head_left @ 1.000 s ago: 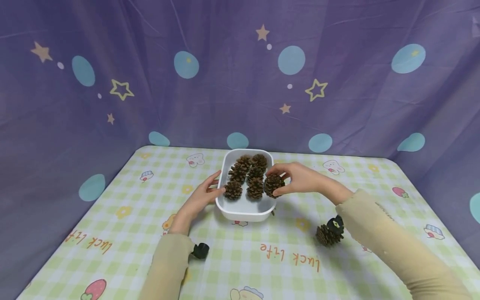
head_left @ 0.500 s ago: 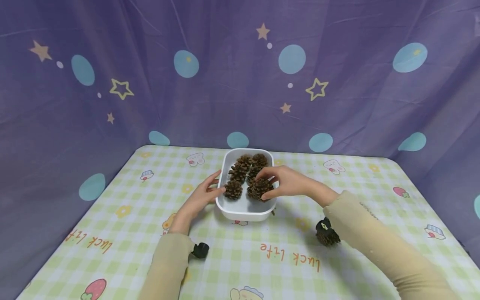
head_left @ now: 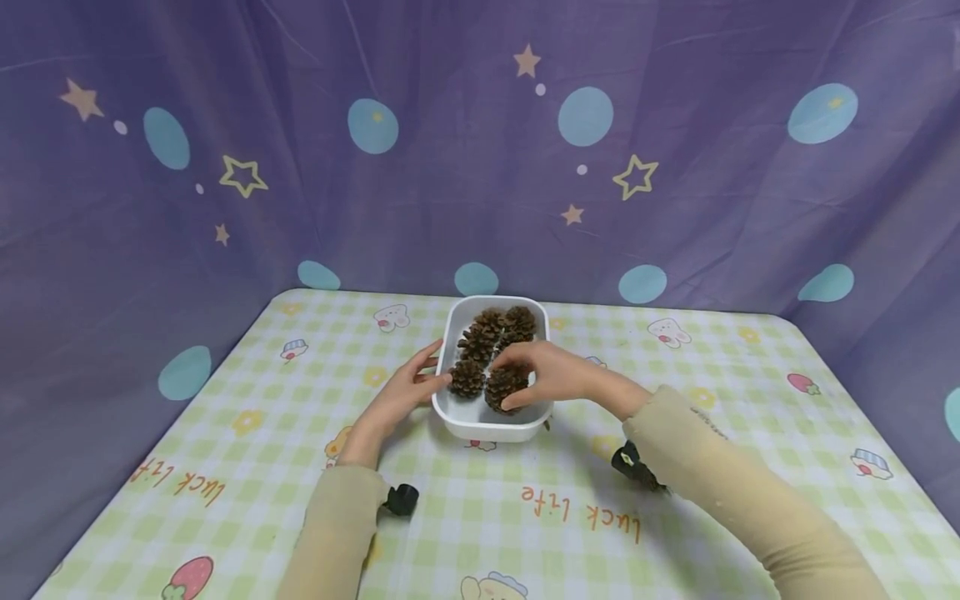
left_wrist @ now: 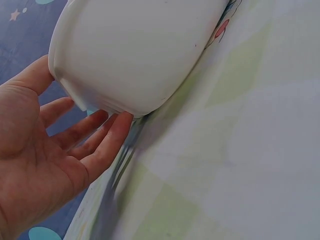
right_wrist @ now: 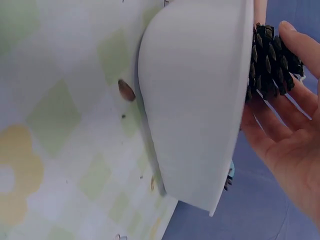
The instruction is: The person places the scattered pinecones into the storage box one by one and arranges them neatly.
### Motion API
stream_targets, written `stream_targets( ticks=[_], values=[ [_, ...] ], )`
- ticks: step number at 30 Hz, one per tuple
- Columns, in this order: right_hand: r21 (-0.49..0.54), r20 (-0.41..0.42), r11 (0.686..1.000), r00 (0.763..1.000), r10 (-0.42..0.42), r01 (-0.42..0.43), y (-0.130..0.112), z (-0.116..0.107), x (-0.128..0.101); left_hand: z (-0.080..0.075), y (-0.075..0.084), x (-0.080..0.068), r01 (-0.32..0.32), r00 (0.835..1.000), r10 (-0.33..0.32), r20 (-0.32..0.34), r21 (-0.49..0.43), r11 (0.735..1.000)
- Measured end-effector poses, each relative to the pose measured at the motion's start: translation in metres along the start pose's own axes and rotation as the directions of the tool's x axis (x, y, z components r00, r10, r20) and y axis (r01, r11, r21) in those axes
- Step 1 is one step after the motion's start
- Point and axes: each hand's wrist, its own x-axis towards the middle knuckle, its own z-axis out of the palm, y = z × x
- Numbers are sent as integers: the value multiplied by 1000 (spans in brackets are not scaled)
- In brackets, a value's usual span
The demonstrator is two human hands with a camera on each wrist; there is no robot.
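A white plastic box (head_left: 491,432) stands on the table with several brown pine cones (head_left: 477,342) inside. My right hand (head_left: 551,372) holds one pine cone (head_left: 506,389) by its sides, thumb at the near side and fingers at the far side, in the near right part of the box. The right wrist view shows this held cone (right_wrist: 270,60) over the rim, partly hidden by the box wall. My left hand (head_left: 408,385) grips the box's left side, thumb at the rim and fingertips on the outer wall (left_wrist: 130,55).
The checked tablecloth (head_left: 300,517) covers the table up to a purple curtain (head_left: 420,217). Another pine cone (head_left: 651,481) lies at the right, mostly hidden behind the right wrist camera (head_left: 624,458) and sleeve. A small brown flake (right_wrist: 126,90) lies beside the box.
My right hand has moved left and slightly down with its pine cone, from the box's right rim to inside the box. The left hand stays at the box.
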Motion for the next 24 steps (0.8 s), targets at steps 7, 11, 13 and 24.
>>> stream_targets(
  ticks=[7,11,13,24],
  values=[
    [20,11,999,999,30,-30,-1,10,7,0,1,0,-8,1000,8,7,-6,1000],
    [19,10,1000,1000,21,-21,-1,16,9,0,-1,1,-5,1000,5,2,-6,1000],
    [5,8,1000,1000,4,-4,-1,18,11,0,-1,1,-1,1000,1,0,-7,1000],
    [-15,-18,999,999,-33,33,-5,27,18,0,16,-8,3,999,-2,33,-29,1000]
  ],
)
